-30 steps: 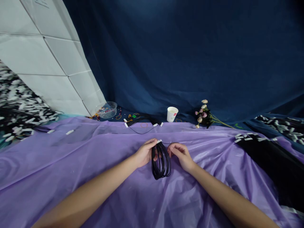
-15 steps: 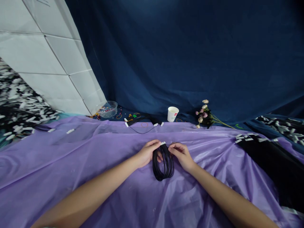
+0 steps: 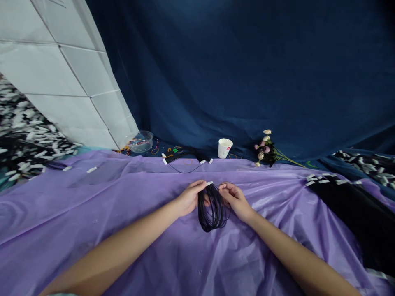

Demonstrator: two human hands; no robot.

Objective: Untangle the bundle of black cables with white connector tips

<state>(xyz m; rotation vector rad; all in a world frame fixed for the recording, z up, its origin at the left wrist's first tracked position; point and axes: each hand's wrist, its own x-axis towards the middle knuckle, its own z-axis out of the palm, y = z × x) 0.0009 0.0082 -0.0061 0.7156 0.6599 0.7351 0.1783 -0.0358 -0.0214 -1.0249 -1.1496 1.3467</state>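
Note:
A bundle of looped black cords [image 3: 212,216] with white end tags [image 3: 209,183] hangs above the purple cloth [image 3: 138,205]. My left hand [image 3: 191,198] pinches it at the top left, thumb beside the tags, with some fingers behind the loops. My right hand [image 3: 235,199] is closed at the bundle's upper right, thumb and fingertips pinching a single thin black cord [image 3: 217,185] that runs off the tagged end. Its remaining fingers are curled, and one loop stands out slightly from the others near this hand.
Behind the cloth stand a clear plastic bowl [image 3: 140,142] with beads, a paper cup [image 3: 225,148] and artificial flowers [image 3: 264,149]. More tagged black cords [image 3: 187,158] lie at the cloth's far edge, a large bundle [image 3: 345,213] at right, and a pile [image 3: 27,127] at left.
The bundle has risen slightly and shifted a little left at its top. A loop on its right side has spread outward towards my right hand, which keeps its pinch.

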